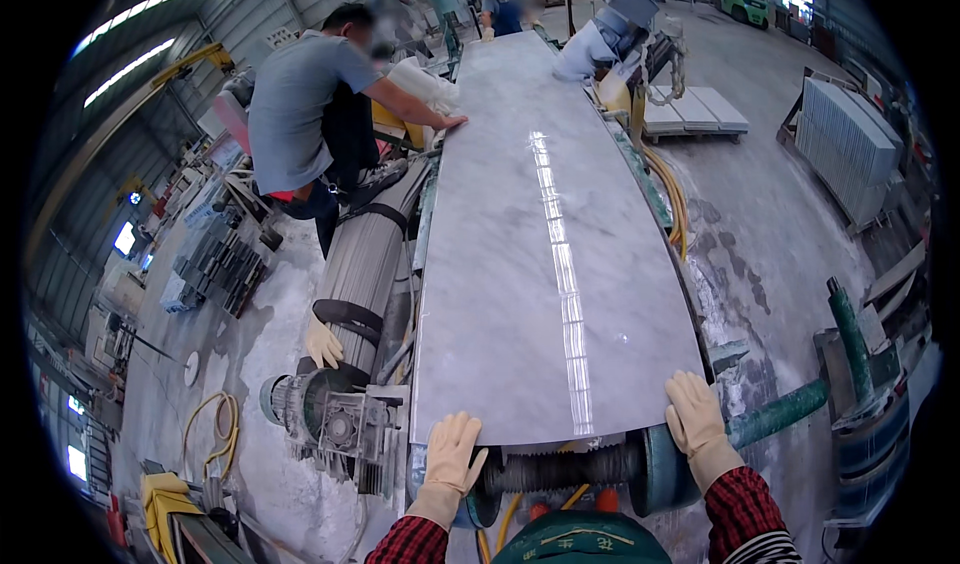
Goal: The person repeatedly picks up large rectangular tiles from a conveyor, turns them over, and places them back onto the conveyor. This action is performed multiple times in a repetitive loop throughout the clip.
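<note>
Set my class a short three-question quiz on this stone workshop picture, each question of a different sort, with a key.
1. True or false: both gloved hands rest on the near edge of the stone slab.
2. Which hand is at the slab's corner? A left hand, B right hand.
3. Fill in: the co-worker in the grey shirt puts one ____ on the slab's left edge.

Key: 1 true; 2 B; 3 hand.

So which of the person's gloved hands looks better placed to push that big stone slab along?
Probably the right hand: it lies on the slab's near corner. The left hand only grips the near edge.
</note>
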